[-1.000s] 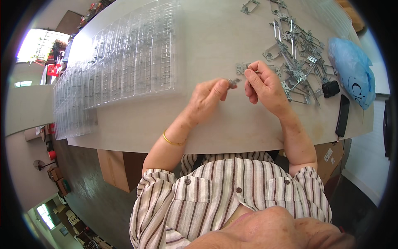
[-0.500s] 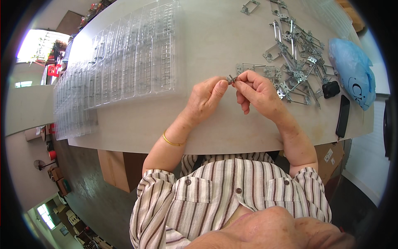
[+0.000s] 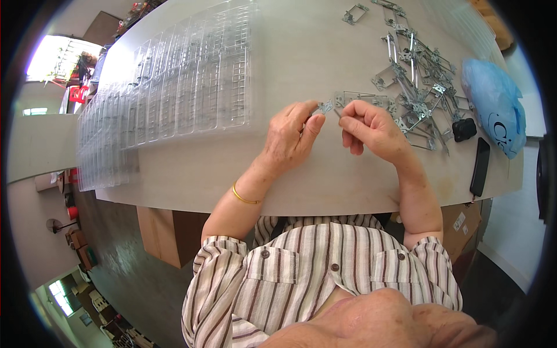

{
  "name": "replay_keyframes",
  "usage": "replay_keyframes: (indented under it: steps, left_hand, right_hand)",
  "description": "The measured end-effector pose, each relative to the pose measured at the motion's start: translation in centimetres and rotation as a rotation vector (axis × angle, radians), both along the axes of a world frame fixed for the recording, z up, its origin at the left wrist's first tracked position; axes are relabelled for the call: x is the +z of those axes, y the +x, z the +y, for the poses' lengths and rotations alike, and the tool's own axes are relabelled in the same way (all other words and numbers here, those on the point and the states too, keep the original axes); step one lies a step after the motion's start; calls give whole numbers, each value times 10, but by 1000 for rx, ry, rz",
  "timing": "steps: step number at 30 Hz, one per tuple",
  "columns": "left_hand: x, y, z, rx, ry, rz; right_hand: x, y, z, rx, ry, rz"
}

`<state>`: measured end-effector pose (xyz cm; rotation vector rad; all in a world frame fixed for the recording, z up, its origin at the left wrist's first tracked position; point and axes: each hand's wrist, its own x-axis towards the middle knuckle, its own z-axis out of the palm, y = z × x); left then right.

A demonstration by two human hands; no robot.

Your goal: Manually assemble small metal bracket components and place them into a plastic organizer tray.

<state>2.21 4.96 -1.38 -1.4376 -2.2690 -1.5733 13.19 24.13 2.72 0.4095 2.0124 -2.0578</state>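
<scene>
My left hand (image 3: 292, 132) is closed on a small silver metal bracket (image 3: 325, 107), which juts out past the thumb and fingertips. Just to its right, the fingers of my right hand (image 3: 374, 130) are pinched together on a thin metal piece (image 3: 338, 113), mostly covered by the fingertips. The two hands face each other above the table, with a small gap between them. Right behind my right hand lies a flat metal linkage frame (image 3: 365, 94). More such frames are tangled in a pile (image 3: 419, 98) to the right.
Clear plastic compartment trays (image 3: 191, 87) with metal parts in them are stacked on the left of the table (image 3: 296, 52). At the right lie a blue plastic bag (image 3: 493, 104), a small black case (image 3: 463, 130) and a black phone-like object (image 3: 480, 167). Cardboard boxes (image 3: 158, 235) stand below the table edge.
My hands have drawn apart, the right one moving slightly right. The bracket in my left hand now shows more of its flat side, and the thin piece has come away with my right fingers.
</scene>
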Motion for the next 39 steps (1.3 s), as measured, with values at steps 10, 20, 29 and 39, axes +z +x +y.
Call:
replay_keyframes:
  steps: [10,20,29,39]
  left_hand:
    - [1,3,2,10,-106,264]
    - [0,0,3,125,86,-60]
    - [7,2,-2,87,43,-161]
    - [1,11,1,-149,-75,47]
  right_hand:
    - [-14,0,-11,-70,27,291]
    - [-15,-4,-3,-308,66,301]
    - [-15,-12,6,-370,20,328]
    - [-24,-4,13,-364,91,338]
